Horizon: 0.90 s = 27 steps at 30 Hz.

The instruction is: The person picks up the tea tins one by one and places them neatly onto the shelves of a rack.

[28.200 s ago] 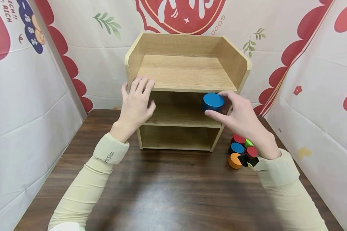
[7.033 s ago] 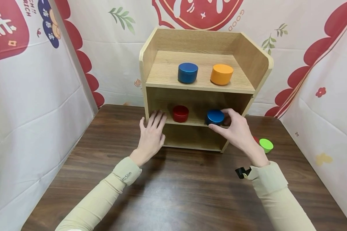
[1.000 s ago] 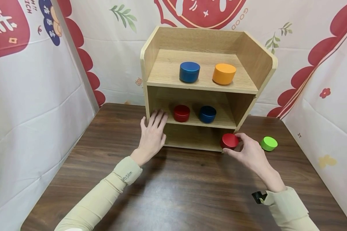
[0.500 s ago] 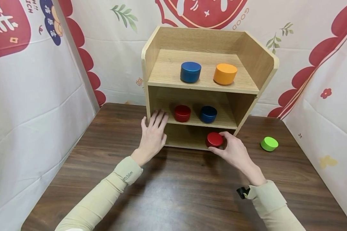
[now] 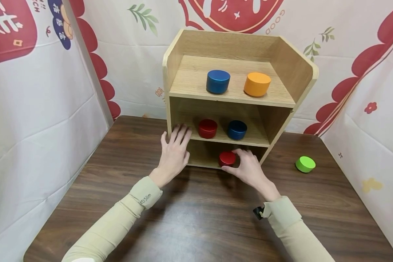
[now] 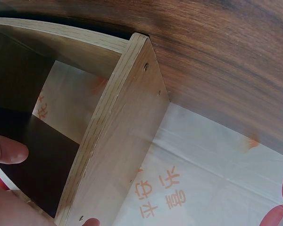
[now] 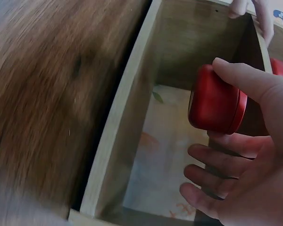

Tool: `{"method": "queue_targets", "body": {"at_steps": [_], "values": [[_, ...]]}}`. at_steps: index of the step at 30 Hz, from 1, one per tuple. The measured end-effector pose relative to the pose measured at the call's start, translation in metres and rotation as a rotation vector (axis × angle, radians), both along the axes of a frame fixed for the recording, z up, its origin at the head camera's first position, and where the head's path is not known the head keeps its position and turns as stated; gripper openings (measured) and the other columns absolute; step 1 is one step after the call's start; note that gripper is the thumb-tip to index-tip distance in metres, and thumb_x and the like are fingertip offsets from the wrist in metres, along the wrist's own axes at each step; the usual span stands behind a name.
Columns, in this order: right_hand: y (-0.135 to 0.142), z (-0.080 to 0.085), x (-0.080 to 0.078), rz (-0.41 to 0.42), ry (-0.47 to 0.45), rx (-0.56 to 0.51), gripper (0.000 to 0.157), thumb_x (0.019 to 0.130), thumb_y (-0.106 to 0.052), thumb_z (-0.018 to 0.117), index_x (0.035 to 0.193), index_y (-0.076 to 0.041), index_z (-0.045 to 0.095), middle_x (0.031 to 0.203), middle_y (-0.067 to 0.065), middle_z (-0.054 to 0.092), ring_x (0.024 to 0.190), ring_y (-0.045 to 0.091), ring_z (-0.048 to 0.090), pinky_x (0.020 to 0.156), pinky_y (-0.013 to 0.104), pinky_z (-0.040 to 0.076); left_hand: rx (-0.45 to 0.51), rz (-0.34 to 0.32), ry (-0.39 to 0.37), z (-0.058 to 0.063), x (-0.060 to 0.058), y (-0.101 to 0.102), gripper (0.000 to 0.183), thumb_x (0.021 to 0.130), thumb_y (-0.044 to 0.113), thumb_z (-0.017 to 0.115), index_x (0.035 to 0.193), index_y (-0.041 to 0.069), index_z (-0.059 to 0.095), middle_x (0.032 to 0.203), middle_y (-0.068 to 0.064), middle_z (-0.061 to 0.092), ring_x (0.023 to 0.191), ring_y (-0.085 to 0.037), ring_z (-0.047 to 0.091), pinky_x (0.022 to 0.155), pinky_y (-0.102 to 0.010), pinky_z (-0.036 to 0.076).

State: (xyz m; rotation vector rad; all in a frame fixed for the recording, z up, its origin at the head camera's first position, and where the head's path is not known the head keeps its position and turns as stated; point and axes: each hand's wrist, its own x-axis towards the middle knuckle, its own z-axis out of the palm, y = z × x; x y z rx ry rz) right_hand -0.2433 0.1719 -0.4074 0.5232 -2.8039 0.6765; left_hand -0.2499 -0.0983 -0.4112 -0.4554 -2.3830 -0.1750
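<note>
In the head view my right hand point(image 5: 247, 168) pinches a round red tin point(image 5: 227, 159) between thumb and fingers, at the front of the wooden shelf unit's point(image 5: 232, 98) bottom compartment. The right wrist view shows this red tin point(image 7: 217, 101) tilted, thumb on one side, with the other fingers spread. My left hand point(image 5: 174, 154) rests at the unit's left side panel by the middle board, fingers extended. On the middle board stand another red tin point(image 5: 207, 128) and a dark blue tin point(image 5: 237, 130). A blue tin point(image 5: 218, 82) and an orange tin point(image 5: 257, 84) stand on the top board.
A lime-green tin point(image 5: 305, 164) lies on the dark wood table point(image 5: 190, 225), right of the shelf unit. White printed cloth point(image 5: 131, 72) hangs behind the unit and along both sides of the table.
Over the last second my right hand has carried the red tin leftward from the unit's right edge into the bottom compartment's front. Earlier, the other tins came onto the upper boards. The left hand recently stays put.
</note>
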Motion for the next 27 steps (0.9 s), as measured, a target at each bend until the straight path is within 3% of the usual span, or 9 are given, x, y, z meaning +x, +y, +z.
{"method": "queue_targets", "body": {"at_steps": [9,27], "values": [[-0.025,-0.015,-0.021,-0.008,-0.047,0.016,0.072,0.072,-0.048,0.079,0.125,-0.004,0.059,0.118,0.02,0.066,0.111,0.042,0.058,0.098,0.064,0.036,0.003,-0.004,0.017,-0.002,-0.002,0.001,0.077,0.073,0.013,0.07,0.144,0.014,0.041,0.15,-0.008,0.041,0.142,-0.028,0.033,0.103,-0.065,0.027],[-0.061,-0.033,-0.039,-0.016,-0.089,0.013,0.073,0.074,-0.049,0.077,0.129,-0.005,0.057,0.131,0.02,0.057,0.127,0.039,0.046,0.102,0.06,0.03,-0.003,-0.001,0.009,-0.002,-0.001,0.0,0.078,0.074,0.015,0.07,0.145,0.015,0.04,0.151,-0.007,0.04,0.143,-0.028,0.031,0.104,-0.064,0.026]]}}
